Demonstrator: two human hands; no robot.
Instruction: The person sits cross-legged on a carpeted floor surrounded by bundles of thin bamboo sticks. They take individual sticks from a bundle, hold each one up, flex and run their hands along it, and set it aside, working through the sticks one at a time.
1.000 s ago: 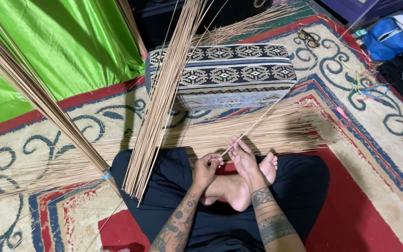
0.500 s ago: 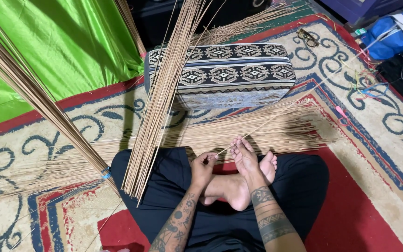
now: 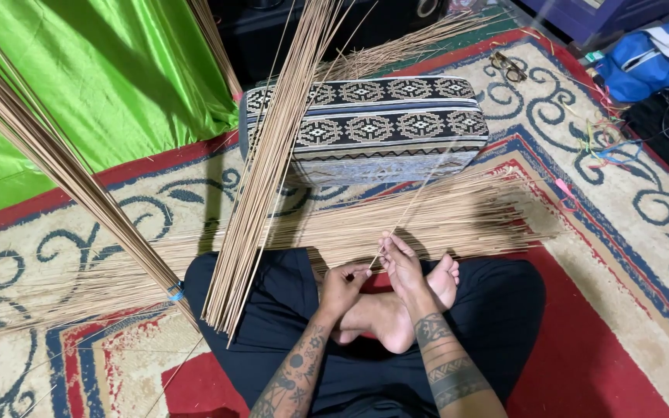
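While the person sits cross-legged on the patterned rug [image 3: 629, 232] at the bottom centre of the frame, both hands meet just above their bare feet [image 3: 396, 310]. The right hand [image 3: 401, 263] is pinched shut on a single thin stick [image 3: 412, 203], fingertips at its lower end, and the stick slants up and right toward the middle of the frame. The left hand [image 3: 342, 285] is curled mostly closed right beside it, fingertips close to the stick's bottom end, but I can't tell if it's really gripping. A big spread of loose sticks [image 3: 458, 217] lies on the rug just past the hands. A leaning bundle of sticks [image 3: 272, 170] runs from top centre down to the left knee. Behind sits a patterned cushion [image 3: 381, 128], with green cloth [image 3: 79, 85] at upper left.
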